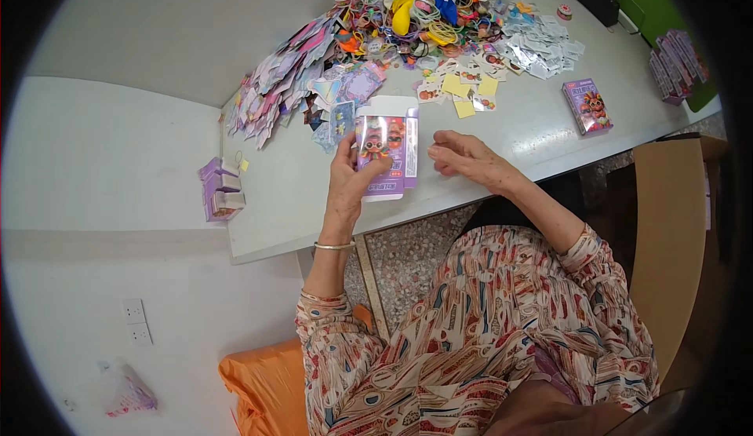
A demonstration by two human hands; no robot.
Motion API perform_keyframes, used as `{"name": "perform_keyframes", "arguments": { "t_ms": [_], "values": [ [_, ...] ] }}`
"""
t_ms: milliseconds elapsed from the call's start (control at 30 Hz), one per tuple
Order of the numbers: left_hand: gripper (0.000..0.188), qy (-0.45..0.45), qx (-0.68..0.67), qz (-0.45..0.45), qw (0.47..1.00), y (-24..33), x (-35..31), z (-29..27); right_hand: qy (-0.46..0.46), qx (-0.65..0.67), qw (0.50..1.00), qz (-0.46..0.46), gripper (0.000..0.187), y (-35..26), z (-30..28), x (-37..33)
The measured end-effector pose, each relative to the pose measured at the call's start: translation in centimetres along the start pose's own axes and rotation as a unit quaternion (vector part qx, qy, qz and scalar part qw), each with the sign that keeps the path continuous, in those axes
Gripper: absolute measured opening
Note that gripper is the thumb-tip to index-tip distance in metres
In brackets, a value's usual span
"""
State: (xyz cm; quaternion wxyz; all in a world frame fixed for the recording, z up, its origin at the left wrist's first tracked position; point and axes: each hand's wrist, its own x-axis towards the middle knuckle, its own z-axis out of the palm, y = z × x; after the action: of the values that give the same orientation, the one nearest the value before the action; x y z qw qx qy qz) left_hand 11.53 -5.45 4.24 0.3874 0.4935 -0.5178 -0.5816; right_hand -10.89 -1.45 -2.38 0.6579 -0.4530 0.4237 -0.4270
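My left hand (349, 171) grips a small purple cardboard box (378, 175) printed with a cartoon figure, thumb on its front. A white flap stands up at the box's far end. Just right of the box, my right hand (471, 161) hovers with loosely bent fingers apart from it and nothing visible in them. Behind the box lie shiny bluish cards (341, 120) and a purple patterned card (361, 84). To their right, small picture cards (430, 92) and yellow paper squares (464, 109) are scattered on the table (510, 128).
At the back rises a mixed heap of small colourful trinkets (404, 14), beside fanned foil packets (274, 87) and clear sachets (541, 47). A filled purple box (587, 108) rests at right. More boxes stand at the left edge (221, 189) and far right (676, 67). A brown carton (667, 255) is by my right side.
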Motion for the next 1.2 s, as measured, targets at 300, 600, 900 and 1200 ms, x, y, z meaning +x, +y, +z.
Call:
{"name": "perform_keyframes", "arguments": {
  "t_ms": [300,600,900,1200],
  "values": [
    [0.087,0.015,0.454,0.126,0.882,-0.7,1.6,0.4,-0.030,-0.004,0.999,0.022,0.073,-0.3,-0.4,-0.3],
    [0.106,-0.002,0.549,0.158,0.821,-1.2,1.9,0.2,-0.019,-0.012,0.998,-0.064,0.051,1.6,0.5,0.4],
    [0.120,0.003,0.568,0.113,0.815,-2.7,3.2,-1.4,-0.013,-0.061,0.998,-0.011,0.069,0.3,0.8,0.8],
    [0.121,0.032,0.532,0.099,0.840,-4.4,2.6,-1.1,0.041,-0.251,0.962,-0.102,0.065,0.2,1.3,1.2]
  ]
}}
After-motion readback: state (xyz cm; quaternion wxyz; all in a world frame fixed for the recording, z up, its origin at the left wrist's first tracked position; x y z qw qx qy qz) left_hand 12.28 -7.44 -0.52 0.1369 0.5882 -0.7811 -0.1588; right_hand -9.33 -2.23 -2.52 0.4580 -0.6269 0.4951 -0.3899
